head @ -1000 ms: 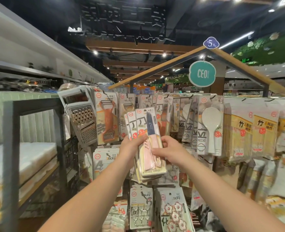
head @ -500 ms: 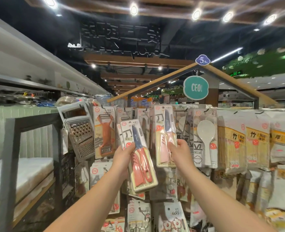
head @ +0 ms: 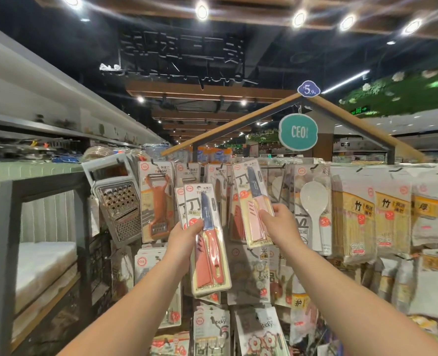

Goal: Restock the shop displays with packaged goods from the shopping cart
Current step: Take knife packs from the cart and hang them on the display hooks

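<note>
Knife packs are light, stiff blister cards, so we've got our left hand (head: 184, 233) pinching the coral knife stack (head: 208, 242) by its side edge, nearest us, and our right hand (head: 279, 222) pinching the pink knife pack (head: 251, 201) low, its top up by the pegs among the hanging packs, so we'd say edge grips work best.

Both hands (head: 184, 237) raised, grips apparently closed
</note>
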Action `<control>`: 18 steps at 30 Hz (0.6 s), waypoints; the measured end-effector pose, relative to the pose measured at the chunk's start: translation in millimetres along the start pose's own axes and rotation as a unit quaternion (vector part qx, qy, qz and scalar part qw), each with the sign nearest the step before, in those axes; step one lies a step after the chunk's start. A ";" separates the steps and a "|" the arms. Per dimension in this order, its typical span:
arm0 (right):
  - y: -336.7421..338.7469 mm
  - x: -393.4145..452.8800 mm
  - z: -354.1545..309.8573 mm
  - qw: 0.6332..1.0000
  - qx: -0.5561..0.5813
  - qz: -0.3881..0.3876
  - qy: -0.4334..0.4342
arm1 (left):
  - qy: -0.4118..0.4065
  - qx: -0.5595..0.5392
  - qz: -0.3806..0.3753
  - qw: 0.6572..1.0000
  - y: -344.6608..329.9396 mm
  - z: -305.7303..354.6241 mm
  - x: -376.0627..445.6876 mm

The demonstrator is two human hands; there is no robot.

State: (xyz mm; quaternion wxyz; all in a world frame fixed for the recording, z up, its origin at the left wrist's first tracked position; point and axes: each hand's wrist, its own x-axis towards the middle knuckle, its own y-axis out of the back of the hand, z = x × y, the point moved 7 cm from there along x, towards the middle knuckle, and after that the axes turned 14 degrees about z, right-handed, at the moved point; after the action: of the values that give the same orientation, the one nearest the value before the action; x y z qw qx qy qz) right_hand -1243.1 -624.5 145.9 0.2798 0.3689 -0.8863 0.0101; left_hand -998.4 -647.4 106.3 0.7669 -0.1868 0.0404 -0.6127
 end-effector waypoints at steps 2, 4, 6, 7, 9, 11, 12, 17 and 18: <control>1.1 0.7 0.8 1.000 0.012 0.009 -0.006 | 0.000 -0.005 0.003 1.000 1.4 0.7 0.5; 1.4 -0.1 4.0 1.000 0.019 0.013 -0.016 | 0.003 -0.010 0.002 1.000 2.6 0.8 0.6; 2.2 -0.3 5.9 1.000 0.014 0.014 -0.021 | 0.010 -0.013 0.005 1.000 3.3 -0.3 1.1; 2.3 0.6 6.6 0.999 0.012 0.016 -0.025 | 0.012 -0.013 0.006 1.000 3.9 -0.8 1.3; -0.5 3.6 6.5 0.999 0.014 0.012 -0.037 | 0.013 -0.013 0.009 1.000 4.8 -0.6 1.1; -7.5 6.9 5.5 0.998 0.024 -0.007 -0.057 | 0.013 -0.011 0.006 1.000 4.5 -1.1 0.6; -11.9 8.3 4.4 0.997 0.030 -0.019 -0.064 | 0.012 -0.010 0.005 1.000 4.1 -1.3 -0.1; -25.7 3.0 -5.9 0.996 -0.026 -0.069 -0.053 | -0.003 0.012 0.009 1.000 2.3 -0.1 -2.6; -27.3 -1.7 -7.9 0.995 -0.038 -0.083 -0.046 | -0.004 0.014 0.007 1.000 1.9 0.5 -3.4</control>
State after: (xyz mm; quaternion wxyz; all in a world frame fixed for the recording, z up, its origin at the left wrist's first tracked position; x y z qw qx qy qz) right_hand -1220.4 -641.5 146.5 0.2525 0.4307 -0.8641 -0.0637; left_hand -997.3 -643.7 105.6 0.7739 -0.1783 0.0295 -0.6070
